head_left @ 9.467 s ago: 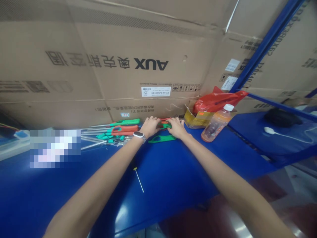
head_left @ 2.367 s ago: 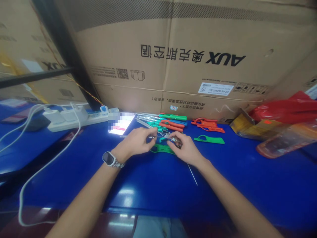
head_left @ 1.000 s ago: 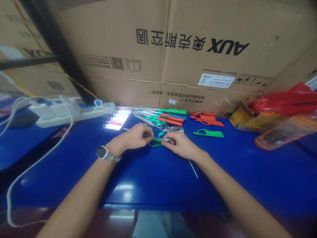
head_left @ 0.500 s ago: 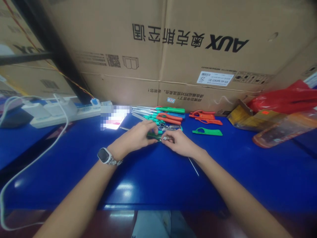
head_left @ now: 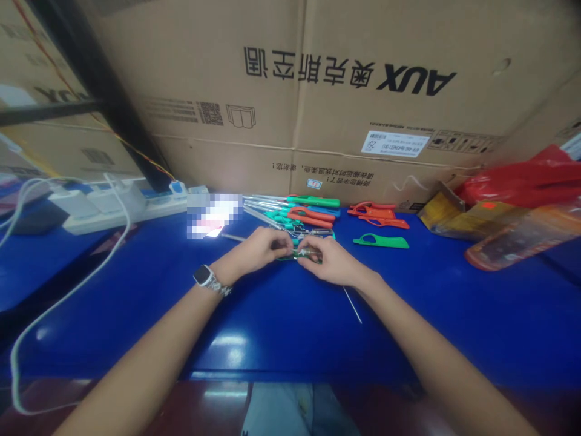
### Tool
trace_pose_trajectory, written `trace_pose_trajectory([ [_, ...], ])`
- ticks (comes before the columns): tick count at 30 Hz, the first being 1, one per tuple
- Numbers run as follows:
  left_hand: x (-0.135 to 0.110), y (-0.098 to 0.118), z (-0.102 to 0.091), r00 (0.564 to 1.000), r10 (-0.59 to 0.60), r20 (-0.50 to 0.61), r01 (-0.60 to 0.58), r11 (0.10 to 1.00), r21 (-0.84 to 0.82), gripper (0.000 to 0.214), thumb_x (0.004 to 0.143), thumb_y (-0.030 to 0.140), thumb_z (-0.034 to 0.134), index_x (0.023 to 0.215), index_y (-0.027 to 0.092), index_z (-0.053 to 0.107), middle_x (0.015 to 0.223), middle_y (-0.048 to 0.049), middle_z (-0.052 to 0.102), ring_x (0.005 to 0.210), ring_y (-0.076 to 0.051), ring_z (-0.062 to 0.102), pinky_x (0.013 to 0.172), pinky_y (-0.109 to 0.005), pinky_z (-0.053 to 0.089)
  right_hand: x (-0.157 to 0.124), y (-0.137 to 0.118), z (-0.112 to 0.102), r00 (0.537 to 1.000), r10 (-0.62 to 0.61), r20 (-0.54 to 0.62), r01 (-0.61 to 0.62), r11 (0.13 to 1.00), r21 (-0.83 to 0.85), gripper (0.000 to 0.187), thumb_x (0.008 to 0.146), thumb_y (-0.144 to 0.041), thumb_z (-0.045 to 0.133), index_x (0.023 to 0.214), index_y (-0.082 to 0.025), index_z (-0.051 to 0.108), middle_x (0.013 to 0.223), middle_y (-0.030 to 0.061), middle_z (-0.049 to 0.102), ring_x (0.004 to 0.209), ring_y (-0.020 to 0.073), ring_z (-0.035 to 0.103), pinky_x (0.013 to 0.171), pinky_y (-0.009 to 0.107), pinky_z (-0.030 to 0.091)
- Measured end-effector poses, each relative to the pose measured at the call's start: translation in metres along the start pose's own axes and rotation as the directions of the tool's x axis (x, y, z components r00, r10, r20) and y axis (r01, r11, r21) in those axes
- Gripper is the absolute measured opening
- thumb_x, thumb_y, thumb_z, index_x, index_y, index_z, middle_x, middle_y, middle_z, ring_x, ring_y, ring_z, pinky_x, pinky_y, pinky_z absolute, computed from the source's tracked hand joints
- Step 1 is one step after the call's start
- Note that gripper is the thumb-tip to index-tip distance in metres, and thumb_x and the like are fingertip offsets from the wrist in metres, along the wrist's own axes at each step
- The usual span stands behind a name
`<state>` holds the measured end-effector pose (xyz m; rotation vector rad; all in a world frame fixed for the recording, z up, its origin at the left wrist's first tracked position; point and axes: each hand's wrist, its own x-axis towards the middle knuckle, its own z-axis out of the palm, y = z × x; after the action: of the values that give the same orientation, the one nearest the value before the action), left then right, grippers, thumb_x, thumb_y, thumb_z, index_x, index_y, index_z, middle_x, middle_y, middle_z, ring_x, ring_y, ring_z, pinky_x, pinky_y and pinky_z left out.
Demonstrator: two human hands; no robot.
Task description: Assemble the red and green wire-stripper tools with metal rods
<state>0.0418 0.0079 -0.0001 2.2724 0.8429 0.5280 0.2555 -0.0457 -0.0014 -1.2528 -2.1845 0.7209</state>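
Both hands work close together over the blue table, around an opened green lighter body, mostly hidden by the fingers. A metal tube sticks out to the left past my left hand, seemingly from this lighter. My left hand has thumb and fingers pinched at the lighter's left side. My right hand is closed at its right end, gripping a small whitish and brown piece that I cannot make out clearly. A thin metal rod shows below my right wrist; its other end is hidden.
Behind the hands lies a pile of long-nosed lighters. Orange casing halves and a green casing half lie to the right. A lit phone, a power strip, an orange bottle and a large carton surround them.
My left hand has shifted slightly right, and its fingers have closed from a wider grip to a pinch. My right hand stays at the lighter's end.
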Motion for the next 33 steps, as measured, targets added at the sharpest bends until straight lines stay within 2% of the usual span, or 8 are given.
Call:
trace_pose_trajectory([
  [12, 0.007, -0.006, 0.003, 0.998, -0.026, -0.057, 0.024, 0.999, -0.043, 0.017, 0.088, 0.029, 0.062, 0.086, 0.016, 0.073, 0.075, -0.0018, 0.072, 0.068, -0.014, 0.062, 0.065, -0.025, 0.045, 0.004, 0.005, 0.003, 1.0, -0.017, -0.002, 0.017, 1.0, -0.018, 0.012, 0.093, -0.028, 0.054, 0.092, -0.021, 0.063, 0.065, -0.0048, 0.052, 0.057, 0.0116, 0.043, 0.059, 0.024, 0.03],
  [18, 0.012, -0.005, 0.003, 0.996, -0.03, -0.08, 0.032, 0.999, 0.019, 0.013, 0.087, 0.024, 0.062, 0.085, 0.016, 0.072, 0.074, -0.001, 0.07, 0.067, -0.014, 0.06, 0.066, -0.026, 0.045, 0.004, 0.006, 0.003, 1.0, -0.02, -0.014, 0.019, 0.999, -0.026, 0.009, 0.091, -0.024, 0.054, 0.086, -0.02, 0.06, 0.067, -0.0041, 0.054, 0.059, 0.0122, 0.046, 0.058, 0.024, 0.03],
  [23, 0.014, -0.008, 0.002, 0.987, 0.095, -0.132, -0.076, 0.987, 0.143, 0.01, 0.087, 0.022, 0.064, 0.086, 0.017, 0.071, 0.091, -0.0057, 0.069, 0.088, -0.019, 0.061, 0.082, -0.032, 0.047, 0.005, 0.006, 0.003, 1.0, -0.001, -0.019, 0.0, 1.0, -0.028, 0.009, 0.092, -0.022, 0.052, 0.088, -0.02, 0.06, 0.066, -0.0045, 0.052, 0.059, 0.0119, 0.045, 0.058, 0.024, 0.031],
  [25, 0.015, -0.01, 0.002, 0.988, 0.109, -0.114, -0.091, 0.985, 0.147, 0.01, 0.088, 0.023, 0.063, 0.086, 0.017, 0.071, 0.091, -0.0057, 0.068, 0.087, -0.019, 0.061, 0.081, -0.032, 0.047, 0.005, 0.006, 0.004, 1.0, 0.005, -0.022, -0.005, 0.999, -0.032, 0.01, 0.092, -0.023, 0.052, 0.088, -0.02, 0.06, 0.066, -0.0044, 0.053, 0.059, 0.0117, 0.045, 0.058, 0.024, 0.032],
  [30, 0.014, -0.009, 0.003, 0.997, 0.048, -0.066, -0.039, 0.991, 0.126, 0.008, 0.087, 0.021, 0.065, 0.084, 0.017, 0.071, 0.083, -0.0031, 0.069, 0.078, -0.016, 0.061, 0.074, -0.029, 0.045, 0.005, 0.006, 0.004, 1.0, 0.001, -0.004, -0.001, 1.0, -0.012, 0.01, 0.092, -0.028, 0.056, 0.095, -0.02, 0.061, 0.063, -0.0063, 0.048, 0.056, 0.0108, 0.043, 0.057, 0.024, 0.032],
  [33, 0.013, -0.007, 0.004, 0.998, 0.023, -0.057, -0.017, 0.994, 0.11, 0.008, 0.086, 0.021, 0.066, 0.084, 0.016, 0.071, 0.082, -0.0028, 0.069, 0.077, -0.016, 0.061, 0.073, -0.028, 0.045, 0.005, 0.007, 0.004, 1.0, -0.015, 0.002, 0.015, 1.0, 0.002, 0.01, 0.092, -0.027, 0.056, 0.094, -0.02, 0.063, 0.066, -0.0052, 0.052, 0.059, 0.0109, 0.045, 0.059, 0.023, 0.033],
])
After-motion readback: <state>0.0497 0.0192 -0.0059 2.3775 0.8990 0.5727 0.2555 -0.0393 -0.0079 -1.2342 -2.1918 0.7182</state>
